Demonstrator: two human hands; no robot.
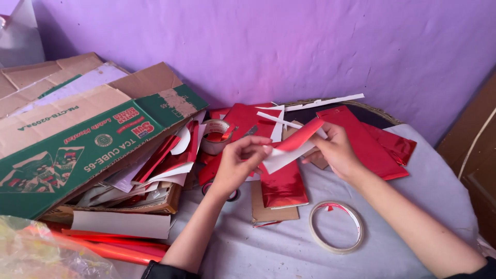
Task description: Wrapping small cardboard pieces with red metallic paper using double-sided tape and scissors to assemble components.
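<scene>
The red foil strip (pixel 295 138), glossy red on one face and white on the other, is held up above the grey cloth-covered table (pixel 413 206), just in front of the stack of finished red foil pouches (pixel 281 186). The left hand (pixel 238 161) pinches its near-left end, fingers closed on the white edge; the right hand (pixel 336 150) grips the far-right end, fingers curled round it. The strip appears partly folded along its length. To fold it well, I judge both hands should keep the edges aligned and the foil taut, then press the crease from one end to the other. A roll of thin tape (pixel 336 226) lies near on the right, a wider tape roll (pixel 214 135) sits far left beside the open cardboard box (pixel 77 139) of scraps.
</scene>
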